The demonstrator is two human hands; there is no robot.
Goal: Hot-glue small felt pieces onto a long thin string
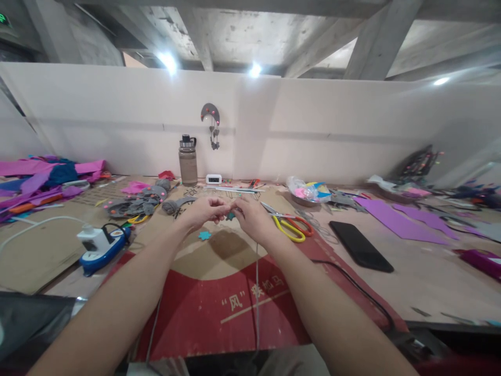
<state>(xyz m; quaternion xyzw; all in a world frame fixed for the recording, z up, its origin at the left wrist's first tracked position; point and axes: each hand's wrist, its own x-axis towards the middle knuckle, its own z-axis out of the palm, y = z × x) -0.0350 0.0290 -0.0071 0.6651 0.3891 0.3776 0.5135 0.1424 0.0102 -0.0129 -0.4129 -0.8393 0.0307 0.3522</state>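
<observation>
My left hand (pixel 209 211) and my right hand (pixel 249 216) meet above the cardboard, fingertips touching and both pinched closed. A small grey-teal felt piece (pixel 230 215) shows just under the right fingertips. Whatever the left fingers grip is too small to make out. A thin grey cord (pixel 257 292) hangs below my right hand down over the red print. On the cardboard, below my left hand, lies a flat turquoise flower-shaped piece (pixel 204 236). Yellow-handled scissors (pixel 289 230) and orange-handled scissors (pixel 303 225) rest to the right of my right hand.
Red-printed cardboard (pixel 203 313) covers the table's middle. A bottle (pixel 188 162) and small white clock (pixel 213 179) stand by the partition, where a grey moon ornament (pixel 210 115) hangs. A power strip (pixel 104 253) lies left; a black phone (pixel 360 245) and purple felt (pixel 399 222) lie right.
</observation>
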